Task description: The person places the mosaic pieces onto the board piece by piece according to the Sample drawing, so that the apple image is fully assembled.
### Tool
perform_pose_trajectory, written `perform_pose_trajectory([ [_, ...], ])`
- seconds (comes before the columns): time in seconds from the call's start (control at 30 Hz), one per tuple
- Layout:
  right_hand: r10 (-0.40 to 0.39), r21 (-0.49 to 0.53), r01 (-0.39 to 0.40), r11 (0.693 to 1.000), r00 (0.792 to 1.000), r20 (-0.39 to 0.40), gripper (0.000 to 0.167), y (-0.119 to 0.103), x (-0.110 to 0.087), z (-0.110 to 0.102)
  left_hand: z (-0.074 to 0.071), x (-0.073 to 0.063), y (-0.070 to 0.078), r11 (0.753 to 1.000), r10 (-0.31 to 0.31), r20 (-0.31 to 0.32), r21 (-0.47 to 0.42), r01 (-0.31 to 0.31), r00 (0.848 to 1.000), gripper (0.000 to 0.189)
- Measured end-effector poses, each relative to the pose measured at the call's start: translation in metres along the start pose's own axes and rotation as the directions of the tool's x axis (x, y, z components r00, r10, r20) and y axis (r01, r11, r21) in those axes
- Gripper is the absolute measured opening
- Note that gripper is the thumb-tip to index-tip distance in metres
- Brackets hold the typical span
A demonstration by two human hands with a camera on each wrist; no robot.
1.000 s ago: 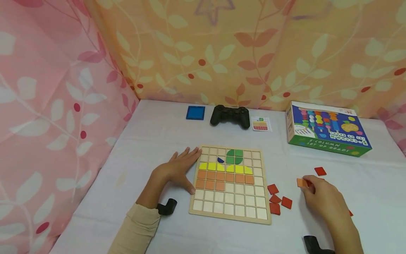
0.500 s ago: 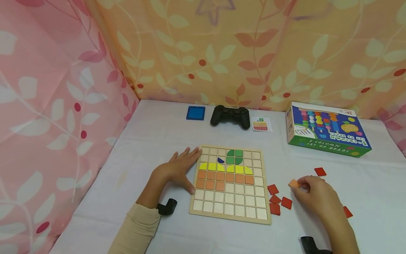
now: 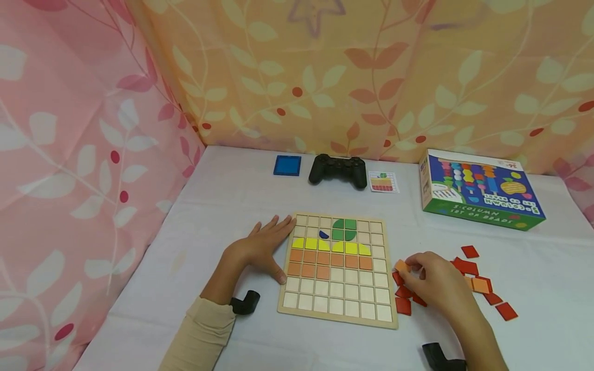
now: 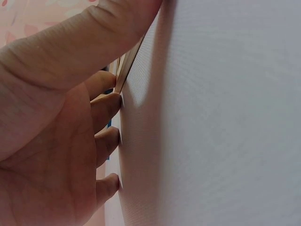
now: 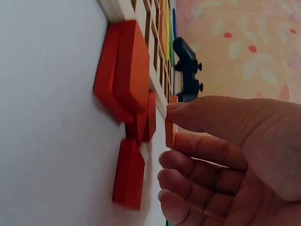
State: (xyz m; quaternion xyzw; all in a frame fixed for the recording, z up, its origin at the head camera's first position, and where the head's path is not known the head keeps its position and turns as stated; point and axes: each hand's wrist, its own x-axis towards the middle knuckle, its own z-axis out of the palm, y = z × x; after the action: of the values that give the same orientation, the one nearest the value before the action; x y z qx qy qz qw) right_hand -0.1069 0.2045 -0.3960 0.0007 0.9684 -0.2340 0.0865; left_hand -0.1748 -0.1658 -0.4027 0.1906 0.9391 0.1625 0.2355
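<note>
A wooden grid board point(image 3: 337, 316) lies on the white cloth, with green, yellow and orange tiles in its upper cells and a small blue half-round piece point(image 3: 323, 234) in one cell. My left hand point(image 3: 260, 251) rests at the board's left edge, fingers spread and straight, thumb near the lower left side. Between thumb and forefinger my right hand point(image 3: 433, 281) pinches an orange square tile point(image 5: 170, 123), just off the board's right edge. Beneath that hand, red tiles point(image 3: 403, 306) lie beside the board, partly covered by the fingers.
More red tiles point(image 3: 506, 311) and a loose orange tile point(image 3: 480, 285) lie right of the right hand. At the back are a blue square tray point(image 3: 287, 165), a black game controller point(image 3: 337, 171), a pattern card point(image 3: 383, 182) and a bead-set box point(image 3: 482, 189). Patterned curtains point(image 3: 297, 77) enclose the table.
My right hand has carried the orange tile leftward to the board's right edge, uncovering red and orange tiles on the right. The left hand has stayed in place.
</note>
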Motion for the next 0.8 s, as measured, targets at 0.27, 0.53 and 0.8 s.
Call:
perform_pose_trajectory([
  [0.27,-0.070,0.016,0.070,0.997,0.997,0.011,0.035,-0.021,0.002,0.012,0.001,0.000,-0.001,1.000,0.006,0.000,-0.002,-0.006,1.000,0.138],
  [0.53,-0.128,0.025,0.128,0.991,0.992,-0.003,0.028,-0.040,0.000,0.022,-0.001,-0.002,0.001,1.000,0.003,0.001,-0.004,-0.003,1.000,0.138],
  [0.8,-0.199,-0.014,0.199,0.980,0.980,-0.003,0.022,-0.054,0.002,0.029,0.000,-0.001,0.000,1.000,0.005,-0.001,-0.004,-0.005,1.000,0.139],
])
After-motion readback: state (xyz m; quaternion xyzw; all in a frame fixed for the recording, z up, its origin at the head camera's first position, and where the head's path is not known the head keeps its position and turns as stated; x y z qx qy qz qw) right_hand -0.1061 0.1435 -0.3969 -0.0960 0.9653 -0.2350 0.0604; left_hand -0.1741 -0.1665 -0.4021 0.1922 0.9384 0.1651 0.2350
